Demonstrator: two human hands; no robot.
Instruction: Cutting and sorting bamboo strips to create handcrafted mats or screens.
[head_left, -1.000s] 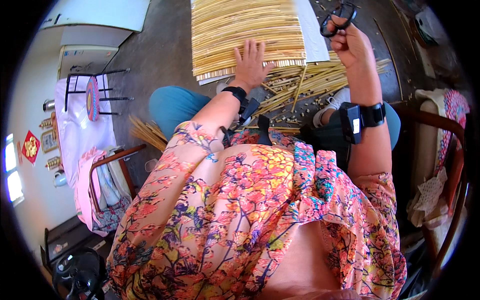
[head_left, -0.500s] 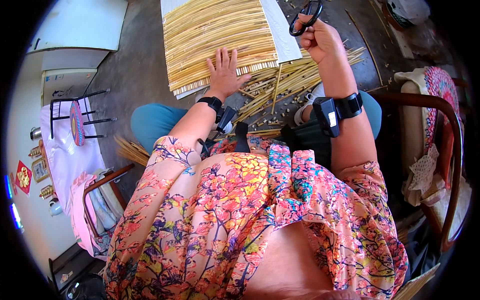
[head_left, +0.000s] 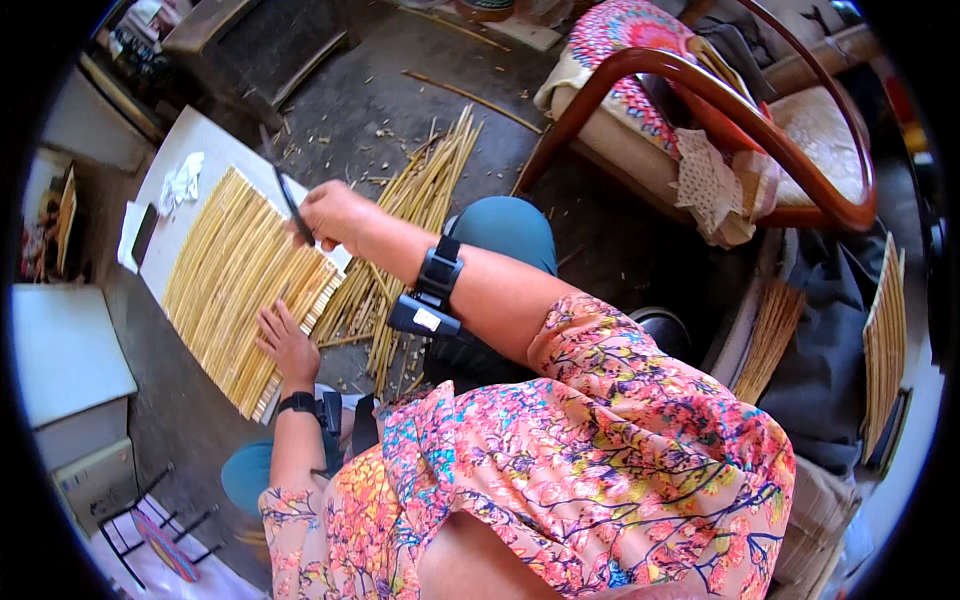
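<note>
A mat of yellow stalks (head_left: 225, 275) laid side by side rests on a white board (head_left: 190, 137). My left hand (head_left: 288, 342) lies on the mat near its near edge, fingers spread and holding nothing. Closed around a pair of black scissors (head_left: 289, 196), my right hand (head_left: 335, 215) is over the mat's right side. The scissors' blades point away from me and look thin and blurred. Whether they touch the mat I cannot tell.
Loose stalks (head_left: 430, 185) lie in a pile on the floor right of the mat, with cut bits scattered around. A wooden-armed chair (head_left: 600, 110) stands at the right. A crumpled white tissue (head_left: 182, 182) sits on the board, and a dark cabinet (head_left: 245, 50) is beyond it.
The view has swung to the right. My right hand has brought the scissors from beyond the mat's right corner to over its right side. My left hand stays flat on the mat.
</note>
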